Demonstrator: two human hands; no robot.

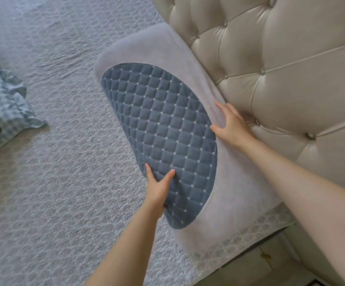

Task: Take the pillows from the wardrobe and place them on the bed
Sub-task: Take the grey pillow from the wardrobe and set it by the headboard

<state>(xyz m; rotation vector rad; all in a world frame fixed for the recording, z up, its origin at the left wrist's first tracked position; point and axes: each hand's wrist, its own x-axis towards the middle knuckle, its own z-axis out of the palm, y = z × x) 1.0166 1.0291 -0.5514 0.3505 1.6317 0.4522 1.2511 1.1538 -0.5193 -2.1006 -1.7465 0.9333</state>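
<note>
Currently, the pillow [159,129] is leaning against the headboard [281,58] on the bed [54,182]. The left hand [159,188] is gripping its lower edge; the right hand [232,124] is pressing flat, fingers spread, on its side.

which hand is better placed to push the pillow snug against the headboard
Probably left. The left hand grips the pillow on its outer edge, away from the headboard; the right hand rests on the headboard-side edge.

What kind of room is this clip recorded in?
Most likely a bedroom: a tufted headboard, a bed under a grey textured bedspread, and a grey pillow with a quilted blue panel set against the headboard.
</note>
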